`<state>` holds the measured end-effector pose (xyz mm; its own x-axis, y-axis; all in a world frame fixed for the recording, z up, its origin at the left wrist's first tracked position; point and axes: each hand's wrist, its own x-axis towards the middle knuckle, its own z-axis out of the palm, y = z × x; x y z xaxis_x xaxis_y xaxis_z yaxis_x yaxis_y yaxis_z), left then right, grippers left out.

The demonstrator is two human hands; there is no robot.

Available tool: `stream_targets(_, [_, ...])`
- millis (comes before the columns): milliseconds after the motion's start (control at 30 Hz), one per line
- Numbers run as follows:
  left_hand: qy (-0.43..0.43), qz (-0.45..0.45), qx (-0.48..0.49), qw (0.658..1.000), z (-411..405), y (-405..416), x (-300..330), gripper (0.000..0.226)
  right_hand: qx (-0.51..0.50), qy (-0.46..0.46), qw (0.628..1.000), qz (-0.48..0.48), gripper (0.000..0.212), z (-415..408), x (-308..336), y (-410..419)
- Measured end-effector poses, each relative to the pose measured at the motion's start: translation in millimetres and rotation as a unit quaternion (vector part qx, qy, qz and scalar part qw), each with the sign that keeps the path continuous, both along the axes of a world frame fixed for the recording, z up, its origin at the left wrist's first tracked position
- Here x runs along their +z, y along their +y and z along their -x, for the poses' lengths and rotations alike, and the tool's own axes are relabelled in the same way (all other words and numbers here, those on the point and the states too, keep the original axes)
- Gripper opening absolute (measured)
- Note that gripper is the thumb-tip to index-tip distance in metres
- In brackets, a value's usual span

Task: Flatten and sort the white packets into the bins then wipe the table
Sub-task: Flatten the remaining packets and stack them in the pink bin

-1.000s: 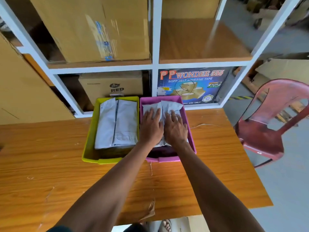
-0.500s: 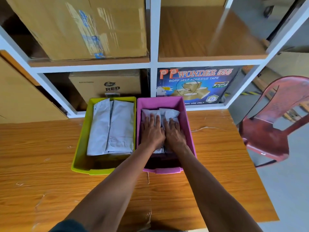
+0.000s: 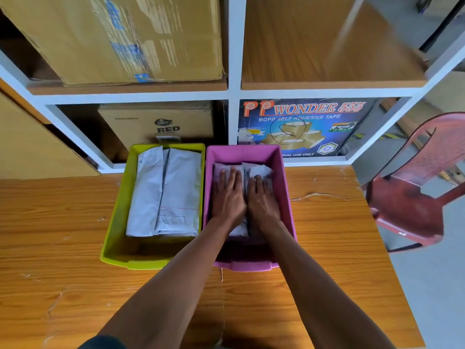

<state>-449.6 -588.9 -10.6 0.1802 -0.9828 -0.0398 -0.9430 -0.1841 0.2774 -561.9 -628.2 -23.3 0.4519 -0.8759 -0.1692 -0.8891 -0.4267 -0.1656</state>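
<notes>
Table (image 3: 75, 285): wooden, carrying two bins side by side at its far edge. 
Shelf unit (image 3: 234, 91): white frame, standing behind the table and holding cardboard boxes (image 3: 120, 39) and a tape carton (image 3: 302, 127). 
Red chair (image 3: 422, 187): standing right of the table. 
Yellow bin (image 3: 115, 222): sitting left of the pink bin, touching it, and holding flattened white packets (image 3: 166, 192). 
Pink bin (image 3: 284, 177): holding more white packets (image 3: 259, 170). 
Left hand (image 3: 227, 197) and right hand (image 3: 263, 202): lying side by side inside the pink bin, both pressing palm-down on its packets, fingers (image 3: 230, 176) lying straight and close together, gripping nothing.
</notes>
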Motion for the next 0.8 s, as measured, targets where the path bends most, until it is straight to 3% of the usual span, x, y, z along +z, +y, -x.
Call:
stream_targets(167, [-0.044,0.026,-0.024,0.998,-7,0,-13,0.074,-0.034,-0.079,0.988,0.13,0.042,2,16,1])
stream_targets(267, [-0.039,0.02,-0.024,0.999,-6,-2,-13,0.075,-0.038,-0.077,0.986,0.146,0.05,-3,8,-7])
stream_targets(400, [-0.016,0.01,-0.003,1.0,-5,-5,-10,0.077,0.021,-0.042,0.998,0.045,0.067,0,-19,-12])
stream_targets(533, [-0.027,0.015,-0.004,1.0,-4,-5,-13,0.079,0.018,-0.052,0.997,-0.047,0.083,3,-24,-16])
stream_targets(800, [-0.058,0.049,-0.016,0.997,-6,-5,-19,0.073,0.021,-0.095,0.995,-0.004,0.069,2,-21,-13])
